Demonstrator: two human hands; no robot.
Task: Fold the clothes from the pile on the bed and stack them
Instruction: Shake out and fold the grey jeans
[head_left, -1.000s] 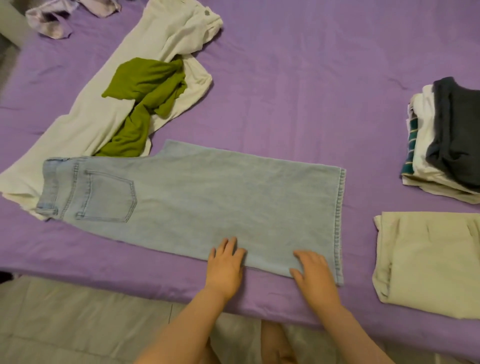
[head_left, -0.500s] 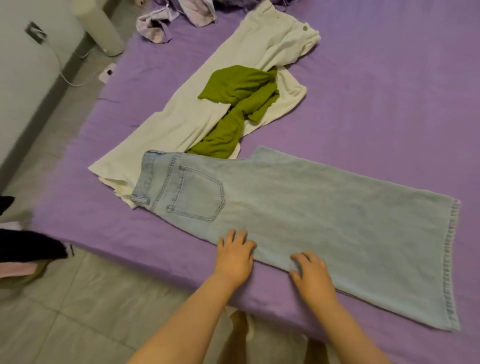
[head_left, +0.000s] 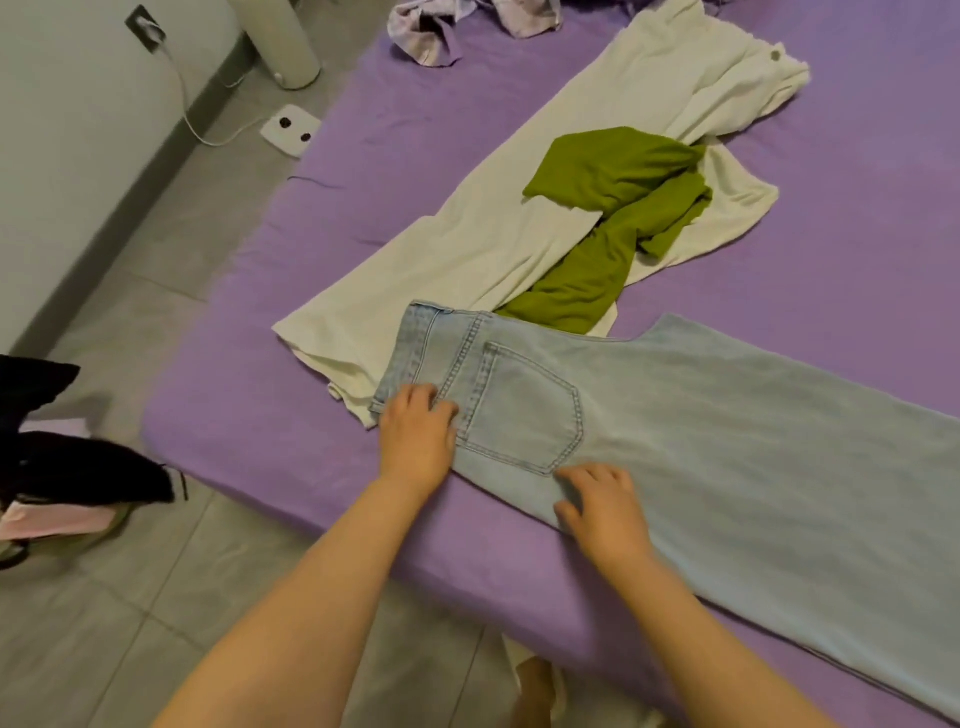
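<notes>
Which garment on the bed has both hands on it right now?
The light blue denim jeans, laid flat along the near edge. The left hand rests at the waistband, the right hand below the back pocket. Nothing touches the cream trousers or the olive-green top.

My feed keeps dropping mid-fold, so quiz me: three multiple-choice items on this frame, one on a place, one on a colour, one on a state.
1. Where does the left hand rest?
A. on the jeans' waistband end
B. on the green garment
C. on the floor

2. What colour is the garment lying on the cream trousers?
A. red
B. olive green
C. black

3. How do the jeans lie?
A. rolled into a ball
B. hanging off a hook
C. laid out flat along the bed edge, back pocket up

Answers:
1 A, its fingers sit by the waistband, left of the back pocket.
2 B, the green garment lies crumpled across them.
3 C, the denim lies smooth with the pocket showing, and the right hand is on its near edge.
</notes>
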